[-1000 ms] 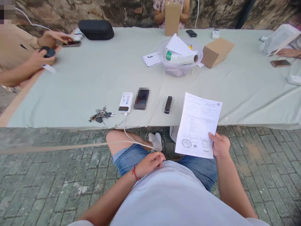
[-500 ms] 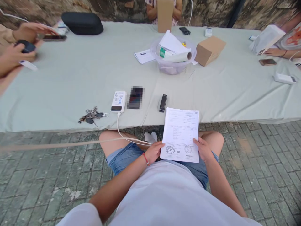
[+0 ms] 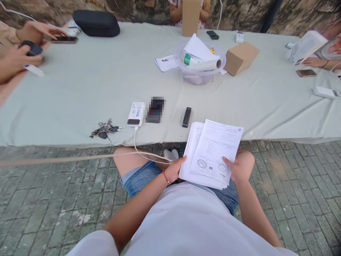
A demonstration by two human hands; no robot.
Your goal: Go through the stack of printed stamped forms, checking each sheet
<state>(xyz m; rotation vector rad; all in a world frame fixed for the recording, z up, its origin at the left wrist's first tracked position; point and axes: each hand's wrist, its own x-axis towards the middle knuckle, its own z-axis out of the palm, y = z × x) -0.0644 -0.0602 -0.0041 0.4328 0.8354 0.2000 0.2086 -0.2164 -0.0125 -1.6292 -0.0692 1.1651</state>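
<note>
A stack of printed papers (image 3: 213, 153) is held over my lap, its far edge over the table edge. The top sheets are slid to the right and turned a little, so the sheets beneath show in a fan on the left. My left hand (image 3: 176, 169) grips the stack's left edge. At the right edge my right hand (image 3: 234, 169) is closed with its thumb on the top sheet; its other fingers are hidden underneath. Just beyond the papers a black stapler (image 3: 187, 117) lies on the table.
On the table (image 3: 106, 85) lie keys (image 3: 105, 129), a white power bank (image 3: 135, 114) with a cable, and a blurred-out phone (image 3: 155, 110). Farther off stand a plastic basin (image 3: 197, 76) of papers and rolls, a cardboard box (image 3: 241, 58) and a black case (image 3: 96, 23). Other people sit around.
The neat stack has fanned out: my right hand has moved the top sheets right and tilted them. My left hand keeps its hold on the left edge. The view has shifted slightly.
</note>
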